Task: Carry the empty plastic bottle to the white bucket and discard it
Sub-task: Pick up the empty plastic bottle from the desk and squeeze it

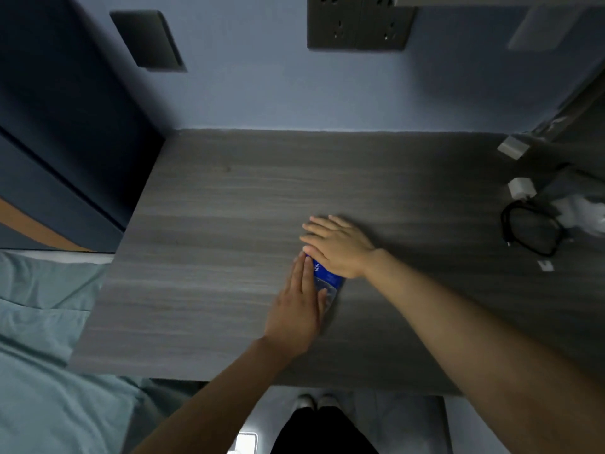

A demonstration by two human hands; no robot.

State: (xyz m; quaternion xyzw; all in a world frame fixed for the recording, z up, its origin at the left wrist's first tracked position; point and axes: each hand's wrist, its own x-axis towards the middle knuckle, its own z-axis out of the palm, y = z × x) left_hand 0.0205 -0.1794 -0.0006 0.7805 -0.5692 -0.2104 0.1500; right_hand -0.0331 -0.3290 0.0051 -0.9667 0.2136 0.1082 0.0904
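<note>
A clear plastic bottle [327, 283] with a blue label lies on its side on the grey wooden desk [209, 224], near the middle. My right hand [337, 245] lies flat over its upper part, fingers stretched out and pointing left. My left hand [299, 309] rests flat against the bottle's left side, fingers straight and pointing away from me. Both hands touch the bottle, and neither has its fingers curled around it. Much of the bottle is hidden under the hands. No white bucket is in view.
A black cable [527, 231], a white charger [521, 188], a small white block [511, 147] and crumpled white plastic [579, 214] lie at the desk's right end. A blue wall with sockets [358, 22] backs the desk. A bed with teal sheet [42, 355] is at left.
</note>
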